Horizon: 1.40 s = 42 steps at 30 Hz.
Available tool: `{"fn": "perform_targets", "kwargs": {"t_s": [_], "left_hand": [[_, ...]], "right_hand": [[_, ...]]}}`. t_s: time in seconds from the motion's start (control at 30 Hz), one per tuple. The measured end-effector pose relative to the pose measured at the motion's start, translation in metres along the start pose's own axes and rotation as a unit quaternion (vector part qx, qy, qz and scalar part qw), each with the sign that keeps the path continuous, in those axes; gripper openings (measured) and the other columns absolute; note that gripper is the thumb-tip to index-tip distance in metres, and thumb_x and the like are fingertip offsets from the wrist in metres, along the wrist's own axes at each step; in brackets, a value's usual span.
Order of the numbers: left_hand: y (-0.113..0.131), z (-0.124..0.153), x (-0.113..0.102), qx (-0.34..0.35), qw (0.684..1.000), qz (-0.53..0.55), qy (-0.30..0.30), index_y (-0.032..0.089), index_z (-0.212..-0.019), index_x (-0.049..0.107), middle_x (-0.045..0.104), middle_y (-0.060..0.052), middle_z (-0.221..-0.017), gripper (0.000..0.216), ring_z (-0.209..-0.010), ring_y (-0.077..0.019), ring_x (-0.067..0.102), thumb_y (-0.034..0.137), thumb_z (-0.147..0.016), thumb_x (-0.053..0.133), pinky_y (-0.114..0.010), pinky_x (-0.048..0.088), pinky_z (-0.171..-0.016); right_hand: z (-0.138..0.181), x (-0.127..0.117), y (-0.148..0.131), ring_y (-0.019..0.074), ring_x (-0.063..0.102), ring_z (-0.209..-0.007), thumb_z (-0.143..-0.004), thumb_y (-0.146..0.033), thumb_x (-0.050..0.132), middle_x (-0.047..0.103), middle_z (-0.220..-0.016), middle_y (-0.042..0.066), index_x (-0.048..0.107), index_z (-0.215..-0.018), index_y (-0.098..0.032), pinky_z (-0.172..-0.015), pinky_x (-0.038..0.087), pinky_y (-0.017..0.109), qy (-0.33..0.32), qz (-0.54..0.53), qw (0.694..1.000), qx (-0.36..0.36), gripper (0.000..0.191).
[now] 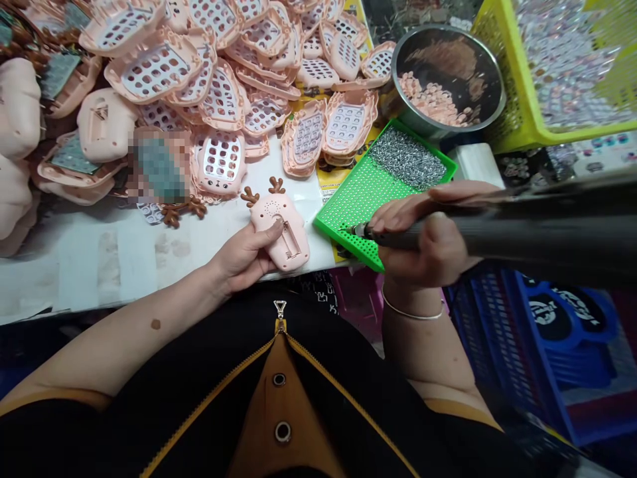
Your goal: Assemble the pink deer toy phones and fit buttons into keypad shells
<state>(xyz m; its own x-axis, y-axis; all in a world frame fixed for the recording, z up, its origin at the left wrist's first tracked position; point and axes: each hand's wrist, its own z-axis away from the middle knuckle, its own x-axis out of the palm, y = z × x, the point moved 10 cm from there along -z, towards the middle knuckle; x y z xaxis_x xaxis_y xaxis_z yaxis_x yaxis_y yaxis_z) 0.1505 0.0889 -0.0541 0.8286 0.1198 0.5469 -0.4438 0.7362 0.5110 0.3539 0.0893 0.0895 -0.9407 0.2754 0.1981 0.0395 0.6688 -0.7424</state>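
My left hand (249, 255) is closed around a pink plastic toy phone (294, 226) with brown antlers, its back with the open battery slot facing up and my thumb resting on it. In my right hand (423, 239) is a dark electric screwdriver (522, 229), held level with its tip pointing left. That tip is over the near part of a green perforated tray (343, 206). A heap of small silver screws (408, 158) lies in the tray's far end. Whether a screw sits on the tip is too small to tell.
Pink shell halves (219, 99) with white keypads pile up at the back left. Behind the tray stands a steel bowl (448, 79) of small pink parts. A yellow basket (537, 126) of bagged pieces is at the far right, with blue crates (497, 332) below.
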Motion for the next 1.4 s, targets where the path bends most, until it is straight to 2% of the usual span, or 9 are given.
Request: {"fn": "perform_targets", "kwargs": {"t_s": [0.13,0.3,0.53,0.67,0.9,1.1,1.17,1.3,1.4], "left_hand": [[0.003,0.000,0.002,0.020,0.999,0.013,0.023,0.017,-0.112,0.065,0.075,-0.006,-0.099,0.026,-0.087,-0.0214,0.071,0.019,-0.087,0.073,-0.060,0.056,-0.099],[0.003,-0.001,0.004,0.035,0.999,0.008,0.015,0.017,-0.113,0.065,0.074,-0.007,-0.100,0.032,-0.089,-0.0216,0.071,0.022,-0.083,0.077,-0.053,0.059,-0.093],[0.002,0.001,0.006,0.031,0.999,0.002,0.016,0.017,-0.109,0.064,0.073,-0.006,-0.095,0.025,-0.089,-0.0224,0.070,0.021,-0.086,0.074,-0.052,0.059,-0.092],[0.002,0.001,0.007,0.030,0.999,-0.009,0.018,0.018,-0.110,0.062,0.071,-0.005,-0.090,0.028,-0.090,-0.0220,0.069,0.022,-0.085,0.075,-0.050,0.059,-0.092],[0.004,0.002,0.010,0.027,0.999,-0.028,0.014,0.018,-0.114,0.061,0.071,-0.006,-0.098,0.028,-0.084,-0.0193,0.069,0.022,-0.088,0.072,-0.042,0.062,-0.082],[0.003,0.002,0.007,0.015,0.999,-0.029,0.018,0.021,-0.120,0.060,0.074,-0.007,-0.107,0.043,-0.094,-0.0225,0.072,0.022,-0.082,0.079,-0.047,0.061,-0.091],[0.003,0.002,0.006,0.018,0.999,-0.024,0.027,0.022,-0.122,0.060,0.074,-0.006,-0.108,0.045,-0.096,-0.0223,0.072,0.021,-0.081,0.079,-0.049,0.060,-0.095],[0.004,0.001,0.009,0.021,0.999,-0.026,0.035,0.022,-0.120,0.062,0.074,-0.006,-0.110,0.040,-0.097,-0.0207,0.072,0.021,-0.083,0.078,-0.049,0.059,-0.098],[0.006,-0.001,0.015,0.025,0.999,-0.031,0.032,0.020,-0.116,0.064,0.074,-0.006,-0.108,0.033,-0.093,-0.0201,0.072,0.020,-0.085,0.075,-0.049,0.061,-0.093]], "right_hand": [[0.006,0.006,-0.024,0.0122,0.050,-0.044,-0.085,-0.043,0.069,0.049,-0.058,-0.008,0.064,-0.102,-0.034,-0.047,0.050,0.030,-0.003,-0.055,0.998,0.023,0.019],[0.019,0.030,-0.040,0.0148,0.051,-0.043,-0.084,-0.039,0.071,0.056,-0.057,-0.007,0.068,-0.103,-0.031,-0.044,0.049,0.033,-0.074,-0.089,0.993,0.033,0.021],[0.027,0.042,-0.019,0.0139,0.053,-0.044,-0.084,-0.041,0.073,0.057,-0.059,-0.007,0.062,-0.091,-0.030,-0.045,0.048,0.032,-0.109,-0.101,0.987,0.061,0.017],[0.027,0.057,-0.009,0.0120,0.050,-0.040,-0.084,-0.041,0.071,0.054,-0.055,-0.008,0.059,-0.086,-0.031,-0.040,0.045,0.029,-0.165,-0.123,0.977,0.050,0.016],[0.023,0.070,-0.008,0.0101,0.054,-0.039,-0.082,-0.034,0.073,0.056,-0.054,-0.010,0.058,-0.083,-0.029,-0.038,0.049,0.024,-0.206,-0.152,0.965,0.051,0.016],[0.019,0.053,-0.019,0.0110,0.054,-0.039,-0.086,-0.045,0.070,0.056,-0.055,-0.009,0.064,-0.096,-0.032,-0.038,0.049,0.026,-0.177,-0.135,0.973,0.056,0.018],[0.009,0.038,-0.028,0.0118,0.051,-0.037,-0.085,-0.048,0.070,0.055,-0.052,-0.009,0.066,-0.099,-0.033,-0.037,0.047,0.027,-0.139,-0.106,0.984,0.036,0.021],[-0.006,-0.001,-0.032,0.0121,0.045,-0.037,-0.080,-0.041,0.073,0.050,-0.050,-0.008,0.071,-0.093,-0.031,-0.037,0.045,0.028,0.000,-0.049,0.999,0.003,0.017],[-0.005,-0.007,-0.021,0.0120,0.046,-0.038,-0.080,-0.040,0.073,0.049,-0.052,-0.009,0.072,-0.097,-0.032,-0.039,0.045,0.028,0.006,-0.032,0.999,0.008,0.019]]}}
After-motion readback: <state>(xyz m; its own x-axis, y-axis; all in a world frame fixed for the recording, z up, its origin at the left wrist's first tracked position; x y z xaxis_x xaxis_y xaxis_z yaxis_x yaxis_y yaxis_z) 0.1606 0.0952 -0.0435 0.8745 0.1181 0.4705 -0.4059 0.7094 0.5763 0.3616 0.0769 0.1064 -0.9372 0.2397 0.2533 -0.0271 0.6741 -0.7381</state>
